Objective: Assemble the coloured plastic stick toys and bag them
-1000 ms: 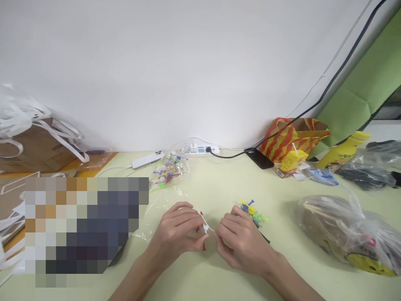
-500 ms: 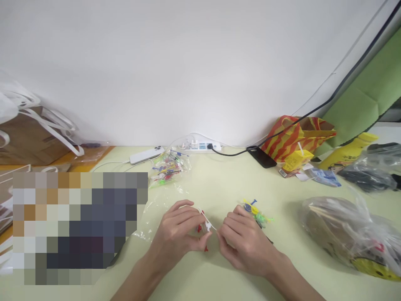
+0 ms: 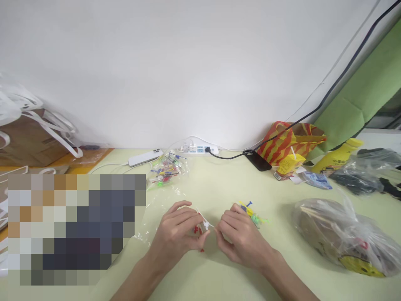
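Between my two hands is a small white plastic piece (image 3: 206,224) with a thin stem. My left hand (image 3: 177,228) pinches it between thumb and fingers. My right hand (image 3: 239,234) is closed, its thumb and forefinger on the stem's right end. Small red plastic pieces (image 3: 196,229) show beneath my left fingers, partly hidden; whether they are held or lie on the table I cannot tell. Just beyond my right hand lies a little heap of blue, yellow and green plastic pieces (image 3: 252,212).
A clear bag of coloured pieces (image 3: 167,169) lies near a white phone (image 3: 145,157) and a power strip (image 3: 200,149). Along the right stand a striped paper bag (image 3: 282,140), a yellow drink carton (image 3: 288,166) and a filled plastic bag (image 3: 332,234). A blurred patch covers the left.
The view has shifted slightly, so objects on the right sit further left. Both hands keep their hold on the white piece, with hardly any movement.
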### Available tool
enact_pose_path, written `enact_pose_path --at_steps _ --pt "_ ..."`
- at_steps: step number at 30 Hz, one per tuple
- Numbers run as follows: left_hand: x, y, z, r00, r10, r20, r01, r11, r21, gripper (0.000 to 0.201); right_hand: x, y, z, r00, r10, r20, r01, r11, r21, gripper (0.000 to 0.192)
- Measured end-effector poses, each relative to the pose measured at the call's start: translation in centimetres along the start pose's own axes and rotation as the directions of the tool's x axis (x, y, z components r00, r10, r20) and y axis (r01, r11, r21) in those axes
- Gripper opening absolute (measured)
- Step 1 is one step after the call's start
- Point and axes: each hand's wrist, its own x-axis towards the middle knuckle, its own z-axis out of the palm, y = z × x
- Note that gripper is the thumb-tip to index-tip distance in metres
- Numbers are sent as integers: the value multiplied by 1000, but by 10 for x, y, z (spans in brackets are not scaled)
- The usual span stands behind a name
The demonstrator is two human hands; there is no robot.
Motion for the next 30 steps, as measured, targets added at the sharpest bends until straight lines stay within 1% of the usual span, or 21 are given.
enact_pose_path --at_steps 5,8,11,16,21,24,26,28,29,30 --pt "-3 3 3 997 -60 -46 61 998 31 9 2 -9 8 995 82 -64 -82 997 2 25" --pt "-3 3 4 998 -40 -50 42 999 29 10 1 -9 10 991 103 -83 -103 995 -3 25" --pt "-1 2 4 999 -17 -38 18 1000 9 11 1 -3 7 994 82 -72 -83 997 -2 25" --pt "1 3 5 999 -34 -37 34 999 -16 10 2 5 -1 998 42 -56 -43 999 -14 24" --pt "1 5 6 999 -32 -38 31 999 -7 9 3 8 -3 999 -1 -53 -1 999 -48 23" --pt "2 5 5 999 -27 -38 27 1000 -4 10 2 7 -4 999 4 -44 -5 999 -34 24" --pt "2 4 3 1000 -7 -25 7 1000 0 11 1 4 -5 999 49 -22 -48 998 44 24" --pt "1 3 1 999 35 -9 -35 999 -9 12 1 0 -8 988 138 70 -149 968 203 25" --pt "1 2 0 998 60 -6 -60 998 -17 13 2 -2 -9 971 195 140 -229 927 296 26" --pt "0 2 -1 996 84 0 -84 996 -25 14 3 -4 -10 943 257 213 -322 865 385 27"
